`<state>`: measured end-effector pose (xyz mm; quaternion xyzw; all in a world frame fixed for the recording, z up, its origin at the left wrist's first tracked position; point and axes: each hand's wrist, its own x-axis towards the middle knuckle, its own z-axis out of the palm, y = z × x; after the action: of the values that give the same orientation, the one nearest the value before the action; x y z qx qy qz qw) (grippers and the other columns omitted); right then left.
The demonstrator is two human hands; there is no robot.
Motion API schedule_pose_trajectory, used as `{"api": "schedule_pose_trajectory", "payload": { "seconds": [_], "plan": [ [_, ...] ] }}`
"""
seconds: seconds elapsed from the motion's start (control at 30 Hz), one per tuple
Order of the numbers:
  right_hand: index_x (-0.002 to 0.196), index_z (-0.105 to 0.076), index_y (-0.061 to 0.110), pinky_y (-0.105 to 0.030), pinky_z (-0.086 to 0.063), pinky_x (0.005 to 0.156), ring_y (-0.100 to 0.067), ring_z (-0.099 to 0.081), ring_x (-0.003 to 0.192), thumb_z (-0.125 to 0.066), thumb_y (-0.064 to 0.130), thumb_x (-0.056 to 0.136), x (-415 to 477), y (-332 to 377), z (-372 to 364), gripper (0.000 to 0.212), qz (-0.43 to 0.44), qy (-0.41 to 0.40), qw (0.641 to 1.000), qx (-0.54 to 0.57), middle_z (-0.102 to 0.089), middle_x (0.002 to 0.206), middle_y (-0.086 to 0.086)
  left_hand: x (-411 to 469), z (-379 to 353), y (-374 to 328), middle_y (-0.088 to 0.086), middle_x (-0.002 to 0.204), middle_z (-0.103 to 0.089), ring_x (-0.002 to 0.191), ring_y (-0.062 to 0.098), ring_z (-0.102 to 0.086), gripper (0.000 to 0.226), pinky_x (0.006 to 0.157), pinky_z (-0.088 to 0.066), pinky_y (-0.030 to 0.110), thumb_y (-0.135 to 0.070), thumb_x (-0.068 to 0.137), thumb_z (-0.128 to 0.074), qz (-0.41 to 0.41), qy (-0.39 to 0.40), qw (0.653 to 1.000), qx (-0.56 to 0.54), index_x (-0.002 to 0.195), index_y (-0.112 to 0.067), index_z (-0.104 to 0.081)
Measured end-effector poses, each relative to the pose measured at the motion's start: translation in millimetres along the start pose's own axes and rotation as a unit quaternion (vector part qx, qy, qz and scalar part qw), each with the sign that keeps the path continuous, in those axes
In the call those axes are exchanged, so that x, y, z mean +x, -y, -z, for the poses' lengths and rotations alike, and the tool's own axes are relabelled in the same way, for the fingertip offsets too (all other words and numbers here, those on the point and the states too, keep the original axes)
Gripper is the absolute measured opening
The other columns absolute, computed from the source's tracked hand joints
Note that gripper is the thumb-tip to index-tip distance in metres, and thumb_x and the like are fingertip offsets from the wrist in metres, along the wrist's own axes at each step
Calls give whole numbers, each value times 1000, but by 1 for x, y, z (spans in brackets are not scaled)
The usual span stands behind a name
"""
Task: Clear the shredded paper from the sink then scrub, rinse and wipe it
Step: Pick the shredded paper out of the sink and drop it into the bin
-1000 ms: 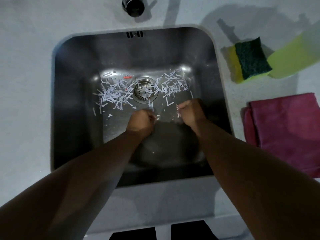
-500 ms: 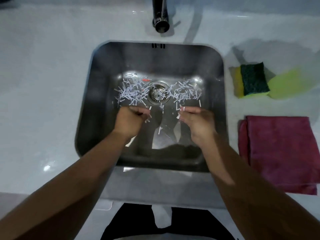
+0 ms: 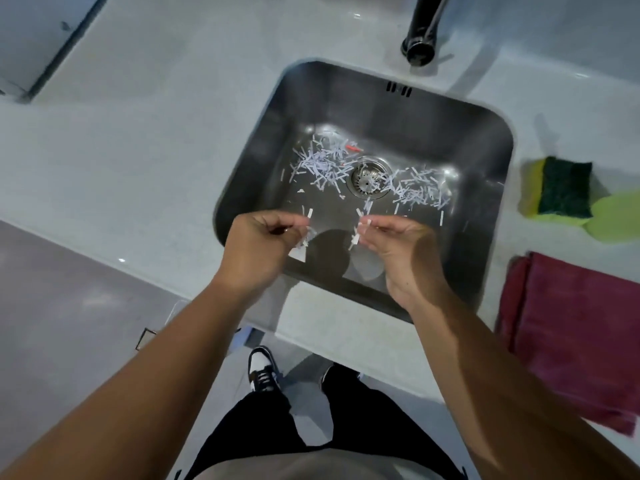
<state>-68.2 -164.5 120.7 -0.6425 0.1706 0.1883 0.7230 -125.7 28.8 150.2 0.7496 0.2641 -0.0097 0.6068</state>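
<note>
Shredded paper [image 3: 325,164] strips litter the steel sink [image 3: 478,209]; hands pinch some.

Both hands up off the sink floor vs 1 s ago. My left hand [image 3: 258,242] & right hand [image 3: 394,242] now sit over the near wall of the square steel sink [image 3: 485,216], fingers [image 3: 300,221] pinched on a few white shredded paper strips [image 3: 353,239], w/ bits dangling. Head cam swung left: a black-and-white sneaker [image 3: 262,372] & grey floor [image 3: 62,306] now in view.
</note>
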Motion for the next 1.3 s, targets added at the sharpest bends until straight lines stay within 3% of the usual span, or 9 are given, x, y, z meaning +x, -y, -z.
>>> {"api": "schedule_pose_trajectory", "payload": {
  "seconds": [0.13, 0.27, 0.57, 0.73, 0.9, 1.0, 1.1, 1.23, 1.3],
  "plan": [
    [91, -78, 11, -26, -58, 77, -15, -73, 78, -77, -4, 84, -24, 5, -37, 16, 3, 41, 999, -21, -78, 84, -7, -16, 40, 4, -2, 88, -79, 84, 14, -74, 12, 82, -59, 25, -6, 90, -75, 12, -33, 999, -21, 97, -13, -81],
    [94, -80, 18, -37, -62, 79, -18, -76, 80, -80, 10, 84, -49, -2, -83, 13, 45, 67, 991, -110, -79, 84, -3, -29, 89, 19, 4, 85, -79, 78, 14, -71, 11, 80, -58, 26, -4, 88, -77, 28, -58, 995, -73, 95, -11, -80],
    [104, -78, 24, -21, -57, 71, -10, -75, 79, -79, 3, 82, -120, -72, -224, 30, 60, 168, 965, -193, -79, 87, 4, -84, 229, 105, 0, 84, -79, 76, 10, -69, 18, 75, -56, 21, -1, 88, -76, 87, -137, 980, -118, 90, -18, -80],
    [120, -67, 31, -20, -56, 73, -6, -72, 74, -80, 5, 80, -126, -149, -271, 50, 20, 221, 943, -248, -77, 80, 5, -101, 271, 185, 5, 85, -78, 75, 15, -69, 19, 75, -56, 23, 4, 87, -75, 153, -191, 960, -133, 88, -14, -80],
    [94, -75, 30, -32, -57, 74, -13, -67, 67, -78, 10, 79, -108, -239, -296, 25, -50, 234, 917, -318, -71, 73, 2, -91, 279, 284, 17, 83, -65, 76, 22, -64, 19, 79, -59, 30, 4, 88, -73, 219, -216, 938, -160, 94, -14, -78],
    [88, -78, 24, -41, -62, 84, -20, -74, 76, -77, 13, 75, -88, -295, -307, 17, -116, 227, 907, -335, -75, 79, 1, -73, 271, 343, 10, 83, -66, 75, 18, -63, 26, 79, -60, 29, 8, 89, -70, 268, -232, 913, -201, 102, -14, -75],
    [74, -77, 26, -48, -61, 87, -23, -76, 82, -76, 11, 77, -66, -352, -317, 15, -165, 216, 902, -335, -78, 83, 1, -53, 262, 402, 10, 86, -71, 79, 21, -66, 18, 74, -60, 27, 7, 89, -70, 331, -250, 879, -233, 96, -9, -75],
    [76, -72, 14, -43, -61, 89, -15, -74, 79, -71, 3, 89, -39, -407, -329, 17, -261, 174, 900, -302, -74, 91, -1, -29, 253, 459, 13, 87, -72, 73, 23, -66, 13, 72, -60, 28, 7, 89, -69, 393, -263, 845, -250, 90, -4, -76],
    [78, -71, 7, -46, -60, 91, -13, -72, 79, -69, 3, 91, -28, -430, -330, 13, -297, 143, 896, -297, -73, 92, -6, -20, 250, 477, 15, 85, -71, 68, 24, -64, 18, 73, -63, 31, 12, 89, -63, 415, -265, 834, -250, 90, -1, -76]
  ]
}}
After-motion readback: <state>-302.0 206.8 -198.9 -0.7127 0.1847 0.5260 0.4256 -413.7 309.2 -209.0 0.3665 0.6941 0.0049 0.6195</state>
